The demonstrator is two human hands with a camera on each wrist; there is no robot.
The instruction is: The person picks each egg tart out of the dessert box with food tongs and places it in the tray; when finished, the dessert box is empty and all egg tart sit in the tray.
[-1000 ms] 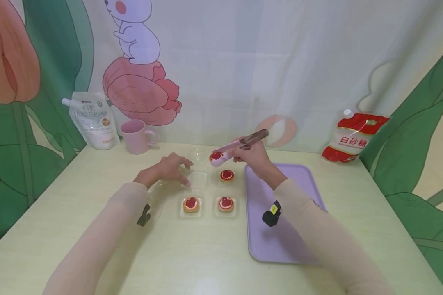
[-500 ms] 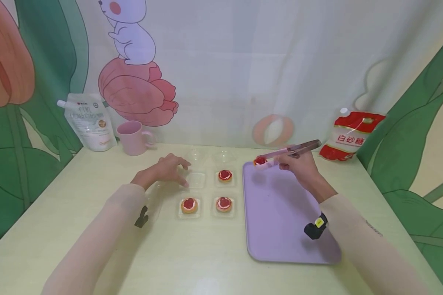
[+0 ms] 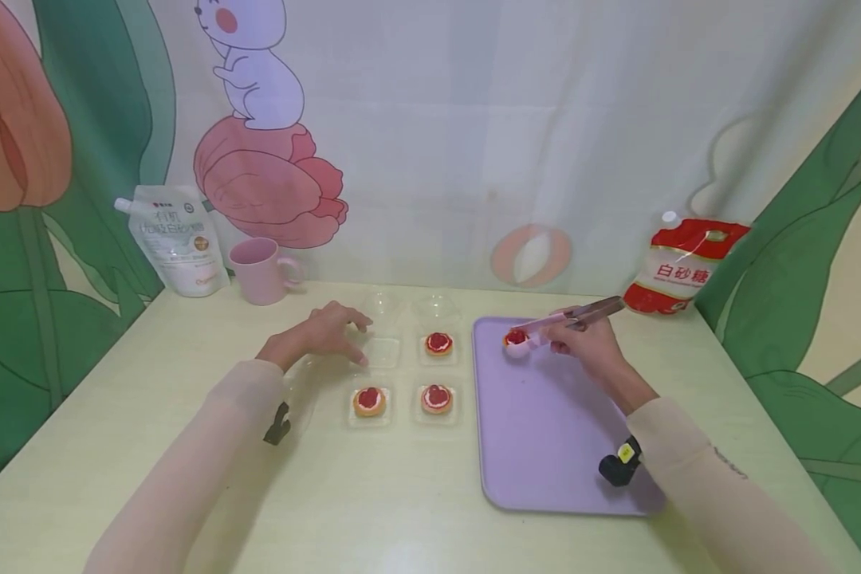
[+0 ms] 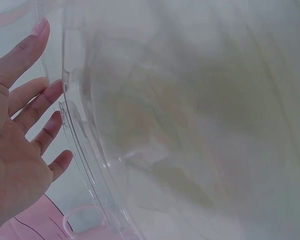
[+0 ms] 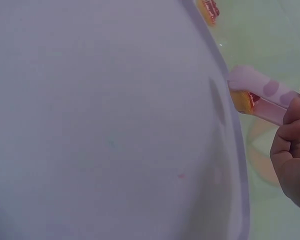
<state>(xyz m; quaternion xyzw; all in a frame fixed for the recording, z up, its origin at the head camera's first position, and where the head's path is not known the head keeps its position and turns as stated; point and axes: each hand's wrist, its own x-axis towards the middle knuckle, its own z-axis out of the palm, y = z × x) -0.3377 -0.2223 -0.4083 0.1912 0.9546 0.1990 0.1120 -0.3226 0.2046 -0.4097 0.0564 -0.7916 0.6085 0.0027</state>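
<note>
My right hand (image 3: 590,344) grips pink tongs (image 3: 541,328) with a metal rear end. Between their tips is a small tart (image 3: 514,338) with red topping, over the far left corner of the purple tray (image 3: 552,430). The right wrist view shows the tart (image 5: 241,101) on its side between the tong tips. My left hand (image 3: 323,333) has its fingers spread beside a clear plastic box (image 3: 382,352) that holds no tart. In the left wrist view, the fingertips of my left hand (image 4: 25,125) are right at the edge of clear plastic (image 4: 85,125).
Three tarts sit in clear boxes left of the tray: far right (image 3: 438,344), near left (image 3: 369,402) and near right (image 3: 436,399). A pink mug (image 3: 257,271) and white pouch (image 3: 179,243) stand back left. A red-and-white sugar bag (image 3: 682,267) stands back right.
My right hand has carried the tart in the tongs from above the boxes rightward over the tray, then lowered it toward the tray. My left hand has stayed by the empty box.
</note>
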